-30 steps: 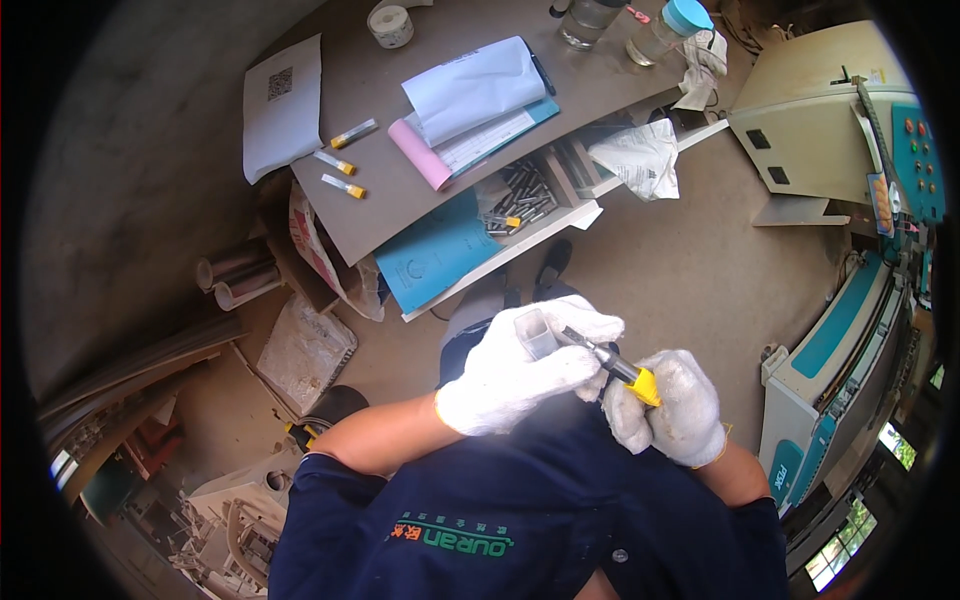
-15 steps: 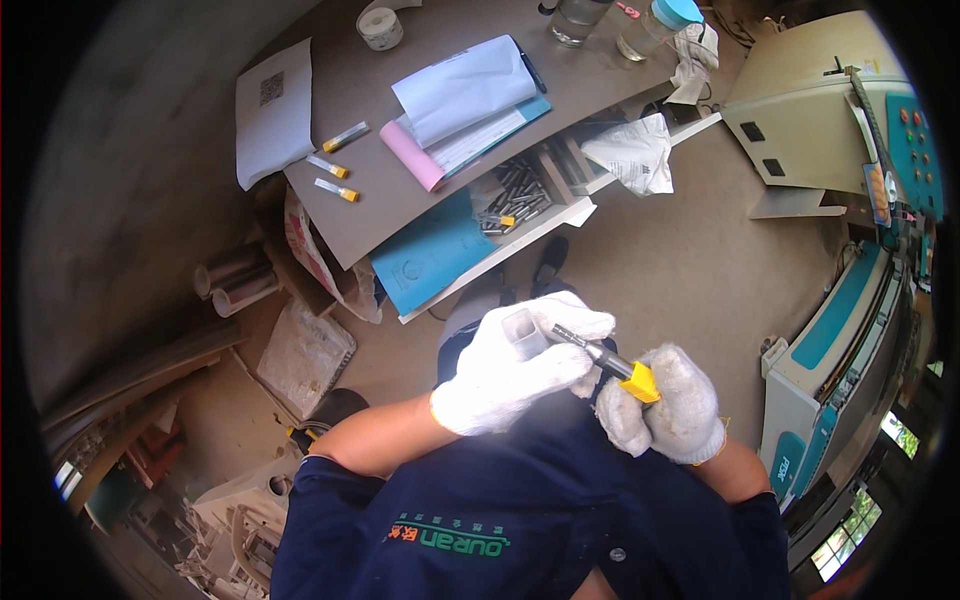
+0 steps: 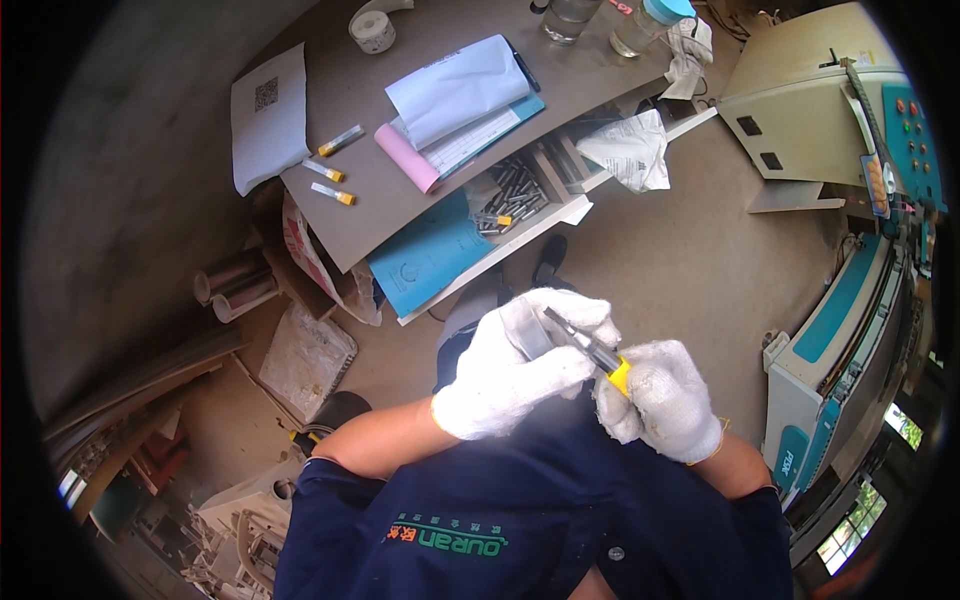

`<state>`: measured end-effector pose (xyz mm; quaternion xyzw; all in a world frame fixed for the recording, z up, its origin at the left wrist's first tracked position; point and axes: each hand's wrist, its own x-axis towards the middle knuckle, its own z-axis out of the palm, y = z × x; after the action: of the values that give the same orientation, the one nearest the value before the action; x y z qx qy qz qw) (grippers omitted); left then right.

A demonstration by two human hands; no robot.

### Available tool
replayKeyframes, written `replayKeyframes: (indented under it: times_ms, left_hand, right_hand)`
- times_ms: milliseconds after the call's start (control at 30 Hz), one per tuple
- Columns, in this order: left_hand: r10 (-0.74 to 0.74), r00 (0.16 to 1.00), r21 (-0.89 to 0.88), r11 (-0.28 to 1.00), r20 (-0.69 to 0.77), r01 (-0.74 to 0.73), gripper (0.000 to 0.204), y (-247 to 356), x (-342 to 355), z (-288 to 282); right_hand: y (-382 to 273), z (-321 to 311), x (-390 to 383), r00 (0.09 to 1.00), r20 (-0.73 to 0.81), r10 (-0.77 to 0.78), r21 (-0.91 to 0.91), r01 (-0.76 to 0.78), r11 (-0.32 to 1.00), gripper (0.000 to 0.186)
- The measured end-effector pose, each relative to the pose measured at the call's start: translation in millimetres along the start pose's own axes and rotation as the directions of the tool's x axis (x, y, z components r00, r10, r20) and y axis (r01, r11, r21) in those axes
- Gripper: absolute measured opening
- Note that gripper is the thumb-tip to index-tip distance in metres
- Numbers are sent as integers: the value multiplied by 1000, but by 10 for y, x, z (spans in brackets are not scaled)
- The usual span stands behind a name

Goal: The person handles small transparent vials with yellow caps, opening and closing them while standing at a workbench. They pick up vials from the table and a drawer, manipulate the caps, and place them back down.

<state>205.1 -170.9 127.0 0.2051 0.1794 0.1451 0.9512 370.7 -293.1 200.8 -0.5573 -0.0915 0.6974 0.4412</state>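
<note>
Currently, the metal bit lies between my two gloved hands, its shank end at the yellow cap and its narrower dark end directed up toward my left hand. The fingers of my right hand are clamped on the cap; how deep the shank sits inside it is hidden. My left fingers are curled round a clear case, held in the palm; whether the left thumb touches the bit or only lies just beside it, I cannot tell. Change noted against half a second ago: the right hand has shifted leftward, cap and bit with it, and the gap between my hands has narrowed. The cap is now more covered by the right fingers. Interpretation: bit and cap appear to move as one piece, and they are closer to the case, though the bit is outside it. Surroundings: three capped tubes lie at the left of the worktop; loose bits are heaped in the pulled-out drawer.
</note>
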Motion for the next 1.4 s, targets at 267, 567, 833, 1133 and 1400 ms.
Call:
replayKeyframes:
  times_ms: [267, 567, 833, 1133, 1400]
  left_hand:
    - [56, 993, -12, 998, -102, -57, 50, 10, 7, 74]
    - [122, 986, -48, 991, -117, -128, 54, 45, 34, 79]
    - [137, 985, -30, 990, -100, -141, 53, 74, 24, 87]
    - [138, 986, -6, 990, -98, -139, 50, 80, 1, 67]
    - [143, 990, 11, 990, -11, -143, 44, 84, 15, 26]
  right_hand:
    - [-55, 83, 15, 996, -84, -28, -68, 22, 997, 17]
    - [-141, 71, 67, 968, -49, -248, -418, 205, 885, 16]
    - [-141, 68, 90, 882, -8, -471, -613, 368, 699, 18]
    - [-129, 64, 67, 876, 4, -483, -630, 377, 679, 18]
    - [-104, 106, 46, 875, -104, -472, -544, 348, 764, 20]
